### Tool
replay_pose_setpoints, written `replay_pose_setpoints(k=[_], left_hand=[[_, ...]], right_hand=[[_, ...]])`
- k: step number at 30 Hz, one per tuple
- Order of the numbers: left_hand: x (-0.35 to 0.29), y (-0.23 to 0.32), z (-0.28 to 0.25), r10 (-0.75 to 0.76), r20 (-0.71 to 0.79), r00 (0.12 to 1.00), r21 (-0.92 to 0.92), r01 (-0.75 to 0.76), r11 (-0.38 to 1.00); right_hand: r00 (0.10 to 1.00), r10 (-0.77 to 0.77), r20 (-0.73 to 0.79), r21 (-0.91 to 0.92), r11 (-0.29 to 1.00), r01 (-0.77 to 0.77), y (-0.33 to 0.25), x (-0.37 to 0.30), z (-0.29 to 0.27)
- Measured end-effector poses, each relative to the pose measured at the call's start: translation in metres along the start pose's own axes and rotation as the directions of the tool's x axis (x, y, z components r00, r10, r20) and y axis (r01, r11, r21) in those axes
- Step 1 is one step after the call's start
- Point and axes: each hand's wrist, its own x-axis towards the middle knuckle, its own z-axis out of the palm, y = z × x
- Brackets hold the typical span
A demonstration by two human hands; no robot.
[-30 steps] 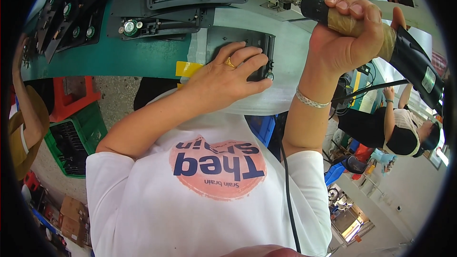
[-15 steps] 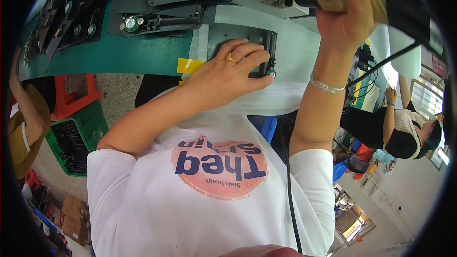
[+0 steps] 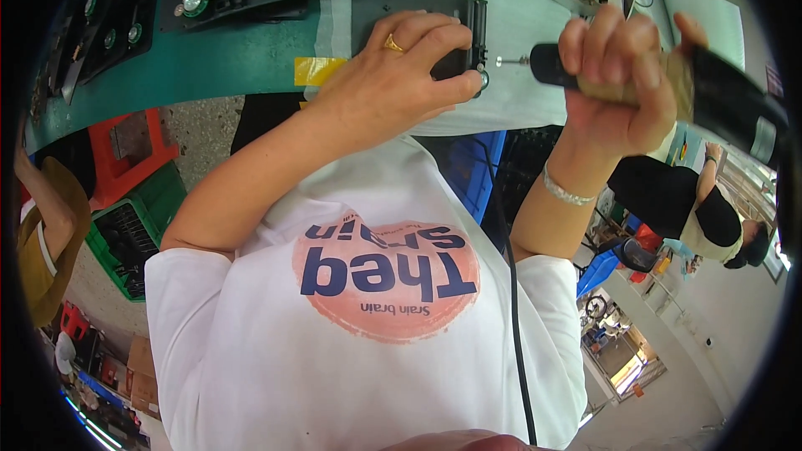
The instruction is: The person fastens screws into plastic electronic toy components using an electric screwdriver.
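Green table (image 3: pixel 242 58) w/ white cloth at its near edge: left hand (image 3: pixel 393 83) lies flat, fingers spread, on black part (image 3: pixel 409 12); right hand (image 3: pixel 618 75) is shut tight round black power screwdriver (image 3: pixel 727 96).

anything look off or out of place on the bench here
Nothing stands out. The left hand presses flat on the dark panel, which lies square on the white cloth. The right hand grips the screwdriver, its bit level at the panel's right edge. No spill or visible damage.
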Motion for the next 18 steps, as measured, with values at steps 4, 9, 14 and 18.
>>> replay_pose_setpoints(k=[4,9,14,18], left_hand=[[-0.006,-0.002,0.004,-0.005,0.009,1.0,0.027,0.005,1.0],[-0.002,0.001,0.005,-0.015,0.001,1.0,0.021,0.015,1.0],[-0.001,0.002,0.003,-0.025,0.01,1.0,0.009,0.025,1.0],[-0.001,0.002,0.003,-0.038,0.016,0.999,-0.001,0.039,0.999]], right_hand=[[1.0,-0.021,-0.01,-0.032,0.999,0.021,0.004,-0.038,0.002],[0.994,-0.064,-0.094,-0.075,0.996,0.057,0.007,-0.056,0.007],[0.988,-0.074,-0.135,-0.094,0.994,0.062,0.01,-0.057,0.008],[0.987,-0.083,-0.138,-0.076,0.994,0.073,0.012,-0.056,0.008]])
